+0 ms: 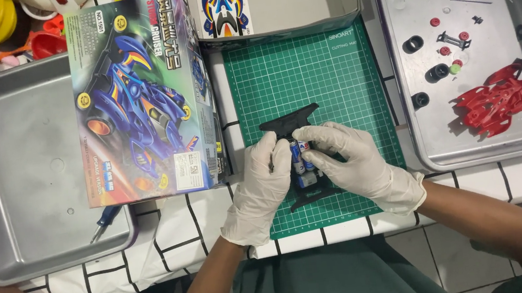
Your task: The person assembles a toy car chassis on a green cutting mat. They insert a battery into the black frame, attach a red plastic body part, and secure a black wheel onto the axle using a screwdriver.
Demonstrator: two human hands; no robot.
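Observation:
A black toy car chassis (289, 121) lies on the green cutting mat (304, 69), with two batteries (299, 156) seated in its middle. My left hand (259, 189), in a white glove, grips the chassis from the left side. My right hand (351, 159), also gloved, holds it from the right, with fingertips pressing on the batteries. Both hands cover the chassis's middle and rear.
A colourful toy car box (137, 95) stands left of the mat, half over an empty metal tray (9, 181). A screwdriver (104, 222) lies under it. The right metal tray (418, 148) holds a red car body (498, 100), black wheels (413, 44) and small parts. A grey box with a sticker sheet (224, 10) sits behind.

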